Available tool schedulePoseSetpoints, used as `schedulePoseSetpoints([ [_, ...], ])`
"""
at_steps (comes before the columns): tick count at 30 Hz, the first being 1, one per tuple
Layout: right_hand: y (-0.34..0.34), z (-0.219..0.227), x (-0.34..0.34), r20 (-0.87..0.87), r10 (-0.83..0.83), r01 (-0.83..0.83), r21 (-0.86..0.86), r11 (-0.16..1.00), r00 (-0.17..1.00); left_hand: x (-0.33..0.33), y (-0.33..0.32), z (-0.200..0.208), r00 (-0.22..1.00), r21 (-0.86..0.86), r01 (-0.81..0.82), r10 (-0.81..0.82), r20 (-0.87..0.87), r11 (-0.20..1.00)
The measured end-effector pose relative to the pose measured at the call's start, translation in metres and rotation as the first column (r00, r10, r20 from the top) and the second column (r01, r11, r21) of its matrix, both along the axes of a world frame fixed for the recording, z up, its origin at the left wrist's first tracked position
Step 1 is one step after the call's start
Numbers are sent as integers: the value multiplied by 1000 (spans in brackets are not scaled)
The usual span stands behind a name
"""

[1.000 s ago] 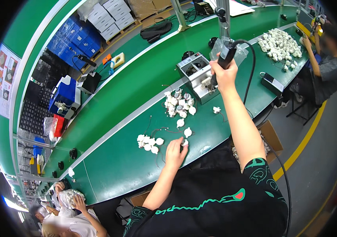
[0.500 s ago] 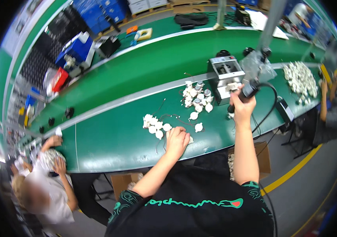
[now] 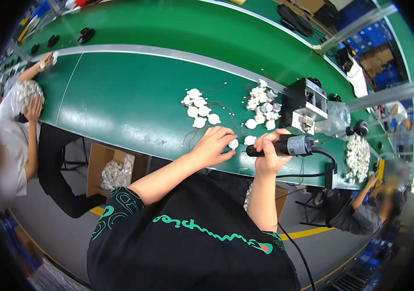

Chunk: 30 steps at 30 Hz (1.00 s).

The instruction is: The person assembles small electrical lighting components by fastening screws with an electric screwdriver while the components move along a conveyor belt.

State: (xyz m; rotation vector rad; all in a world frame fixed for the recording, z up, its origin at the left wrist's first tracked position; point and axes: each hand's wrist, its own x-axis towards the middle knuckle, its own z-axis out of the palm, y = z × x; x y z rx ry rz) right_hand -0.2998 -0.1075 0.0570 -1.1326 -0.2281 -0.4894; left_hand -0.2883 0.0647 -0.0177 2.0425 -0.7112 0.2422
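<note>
My left hand (image 3: 212, 146) rests low over the green bench, thumb and fingers curved around a small white round part (image 3: 233, 144). In my right hand (image 3: 268, 157) is a black electric screwdriver (image 3: 292, 145) with a cable at its back end. The tool's front end points left and stands just right of the part; its tip is hard to make out. Another white round part (image 3: 250, 140) lies beside the right-hand fingers. Beyond the left hand is a cluster of white round parts (image 3: 199, 110) with thin dark wires.
A second pile of white parts (image 3: 263, 104) lies left of a black and silver benchtop machine (image 3: 308, 104). Farther right are a clear plastic bag (image 3: 337, 116) and a large white heap (image 3: 357, 157). Co-workers sit at both sides. A cardboard box (image 3: 101, 162) stands below the bench.
My right hand has brought the screwdriver from the machine's front to beside my left hand. The view has turned, so the bench appears shifted. The left hand now closes around the small white part.
</note>
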Motion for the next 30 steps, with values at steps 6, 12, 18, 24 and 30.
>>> schedulePoseSetpoints([
  [6,16,1,5,36,-36,37,-32,999,999,0,-1,-11,999,23,43,-43,5,999],
  [12,26,-4,8,52,-63,66,-43,997,997,0,0,-13,1000,20,18,-19,24,1000],
  [18,29,-9,10,54,-106,109,-51,993,993,0,1,-11,1000,30,7,-8,16,1000],
  [24,32,-7,7,65,-98,101,-51,994,993,1,0,-10,1000,53,-6,4,27,999],
  [30,30,-13,12,67,-93,97,-57,994,993,1,-1,-11,1000,52,-5,5,16,999],
])
